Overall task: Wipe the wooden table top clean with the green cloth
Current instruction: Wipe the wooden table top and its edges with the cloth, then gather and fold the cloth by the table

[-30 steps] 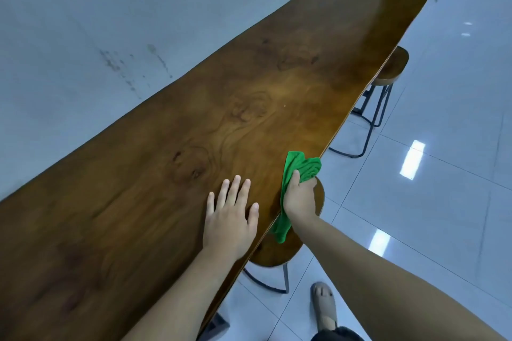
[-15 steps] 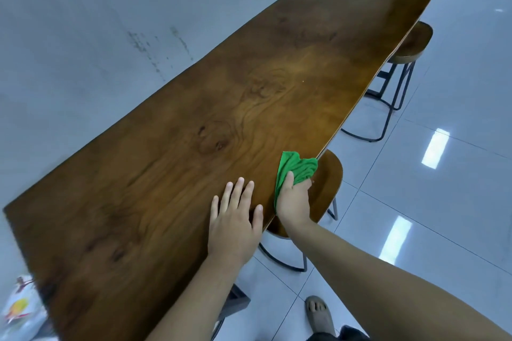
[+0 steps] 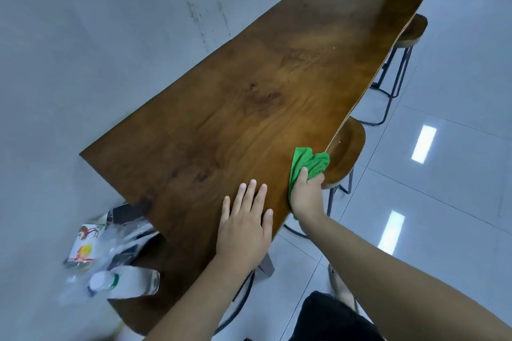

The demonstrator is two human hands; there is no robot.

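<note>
Leftmost, a plastic bottle [image 3: 124, 284] is noted below the table end. Next, the left hand [image 3: 245, 225] is laid flat, fingers spread, on the wooden table top [image 3: 249, 108]. Rightward, the green cloth [image 3: 309, 165] is clutched in the right hand [image 3: 306, 196] at the near-right edge. Most of the surface is judged unwiped.

Two wooden stools [image 3: 347, 152] beside tiled floor [image 3: 443, 202]; a water bottle [image 3: 124, 282] lies nearby.

Grey wall [image 3: 110, 36], glossy tiles [image 3: 443, 202], stools [image 3: 349, 147]
</note>
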